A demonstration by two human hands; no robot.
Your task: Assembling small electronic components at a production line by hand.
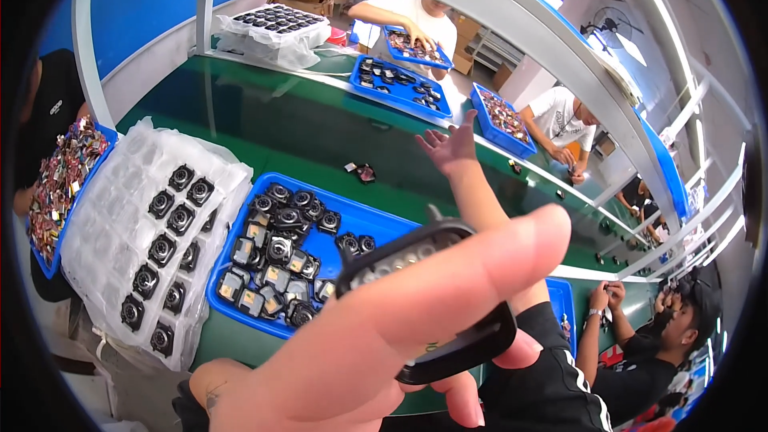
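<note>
- While raised close to the camera, the left hand [384, 344] pinches a black camera module [424, 304] between thumb and fingers, above the blue tray [320, 252].
- Right hand [452, 144] is stretched out over the green surface [280, 124], arm extended, fingers spread, holding nothing.
- White blister tray [128, 216] lies left of the blue one.

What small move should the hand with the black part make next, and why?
Probably lower the black part in the left hand toward the white pocket tray: it is pinched close to the camera, and that tray shows empty pockets.
</note>
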